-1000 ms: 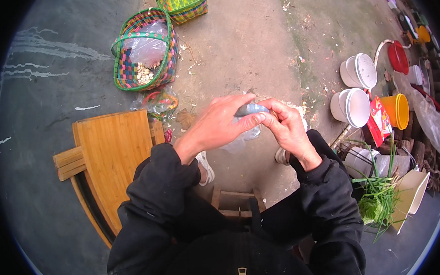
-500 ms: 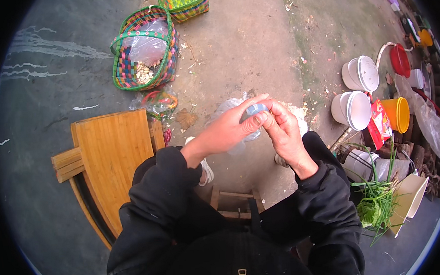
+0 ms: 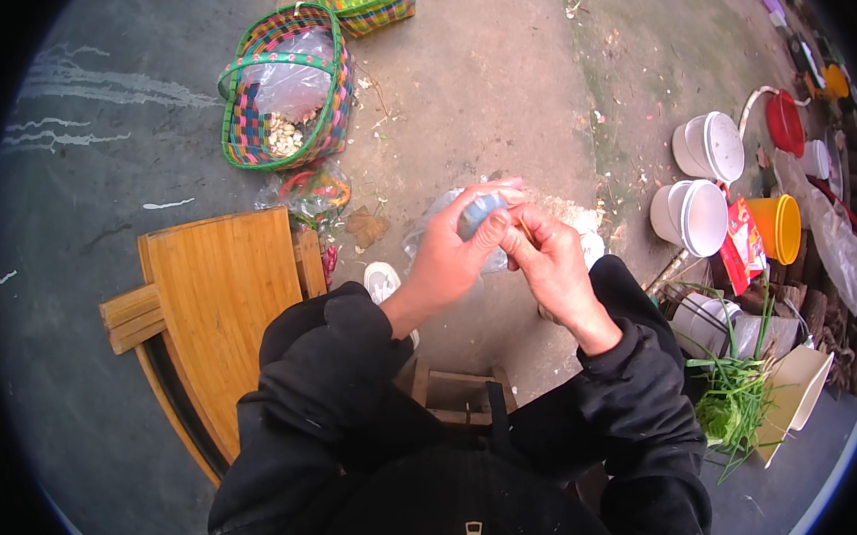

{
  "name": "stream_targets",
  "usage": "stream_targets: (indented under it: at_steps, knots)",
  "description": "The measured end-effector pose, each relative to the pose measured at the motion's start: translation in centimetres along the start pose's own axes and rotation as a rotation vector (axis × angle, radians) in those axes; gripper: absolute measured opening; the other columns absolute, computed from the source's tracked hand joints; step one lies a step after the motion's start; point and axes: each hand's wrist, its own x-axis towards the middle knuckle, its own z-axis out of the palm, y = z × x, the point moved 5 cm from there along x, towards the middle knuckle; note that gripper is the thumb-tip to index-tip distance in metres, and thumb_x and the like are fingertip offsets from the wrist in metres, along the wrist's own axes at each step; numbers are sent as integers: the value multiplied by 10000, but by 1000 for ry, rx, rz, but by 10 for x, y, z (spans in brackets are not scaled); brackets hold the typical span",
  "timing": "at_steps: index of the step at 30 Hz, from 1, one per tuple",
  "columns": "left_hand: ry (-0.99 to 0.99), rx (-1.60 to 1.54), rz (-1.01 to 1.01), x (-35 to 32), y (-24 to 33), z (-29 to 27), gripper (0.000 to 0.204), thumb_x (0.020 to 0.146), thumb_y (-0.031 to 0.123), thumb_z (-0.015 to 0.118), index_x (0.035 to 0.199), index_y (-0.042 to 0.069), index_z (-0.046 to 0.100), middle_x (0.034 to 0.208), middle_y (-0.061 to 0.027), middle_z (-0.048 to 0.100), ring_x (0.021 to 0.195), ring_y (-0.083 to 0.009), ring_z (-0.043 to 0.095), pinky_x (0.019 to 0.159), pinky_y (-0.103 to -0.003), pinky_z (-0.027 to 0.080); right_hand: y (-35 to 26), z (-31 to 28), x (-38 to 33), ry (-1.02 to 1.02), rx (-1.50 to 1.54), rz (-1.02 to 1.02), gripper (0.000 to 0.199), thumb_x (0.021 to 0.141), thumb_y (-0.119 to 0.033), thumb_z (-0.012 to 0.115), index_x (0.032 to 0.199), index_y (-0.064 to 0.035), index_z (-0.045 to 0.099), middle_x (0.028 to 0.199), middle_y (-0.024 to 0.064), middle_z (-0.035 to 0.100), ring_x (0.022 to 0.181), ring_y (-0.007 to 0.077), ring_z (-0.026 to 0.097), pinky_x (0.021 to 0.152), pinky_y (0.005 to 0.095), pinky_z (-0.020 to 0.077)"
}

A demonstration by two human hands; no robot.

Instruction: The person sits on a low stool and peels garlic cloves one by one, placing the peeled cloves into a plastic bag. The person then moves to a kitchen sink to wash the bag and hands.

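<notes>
My left hand (image 3: 453, 242) is wrapped round a small, rounded blue-grey object (image 3: 481, 211); its kind is unclear, as the fingers cover most of it. Close against it, my right hand (image 3: 549, 261) pinches with thumb and forefinger. A tiny brownish bit shows at those fingertips, too small to name. Below the hands a clear plastic bag (image 3: 425, 231) lies on the concrete between my feet, partly hidden by them. Pale scraps (image 3: 573, 213) are scattered on the ground just beyond my right hand.
A woven basket (image 3: 238, 151) with a plastic bag and pale pieces stands ahead left, a second basket (image 3: 382, 20) behind it. A folded wooden table or chair (image 3: 222, 307) lies left. White buckets (image 3: 666, 216), a yellow bucket (image 3: 785, 229) and green onions (image 3: 741, 396) line the right.
My left hand has shifted slightly right and tilted, its forearm drawn in, uncovering my left shoe. The right hand stays at the blue-grey object, where a brownish bit now shows. The view has shifted slightly.
</notes>
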Motion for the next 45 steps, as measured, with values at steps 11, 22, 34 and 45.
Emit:
stream_targets:
  at_steps: [11, 22, 34, 45]
  knots:
    - [-151, -336, -176, -2, 10, -16, 356, 1020, 190, 566, 1341, 64, 479, 966, -54, 588, 836, -144, 640, 837, -313, 505, -16, -24, -12, -19, 258, -28, 208, 1060, -172, 436, 1195, -52, 539, 925, 0, 615, 676, 40, 372, 611, 192, 324]
    - [-110, 217, 45, -1, 12, -20, 214, 925, 213, 721, 989, 56, 591, 936, -13, 581, 869, -113, 531, 827, -277, 448, -32, -25, -13, 12, 47, -93, 113, 1040, -108, 484, 1125, -54, 534, 850, -6, 625, 631, 30, 389, 586, 194, 341]
    - [-198, 227, 65, -7, 6, -10, 645, 911, 546, 661, 1303, 72, 468, 1174, -82, 572, 1079, -193, 572, 959, -348, 449, -37, -11, -20, 8, -59, -206, 79, 1003, -94, 583, 1042, -26, 591, 724, 7, 613, 664, 58, 582, 592, 225, 438]
    - [-288, 372, 54, -11, 5, -15, 533, 976, 525, 564, 1237, 73, 454, 1100, -112, 594, 976, -266, 611, 854, -379, 476, -37, -12, -21, 59, -217, -261, 111, 982, -110, 617, 1055, -27, 634, 694, 14, 586, 607, 63, 488, 563, 229, 400]
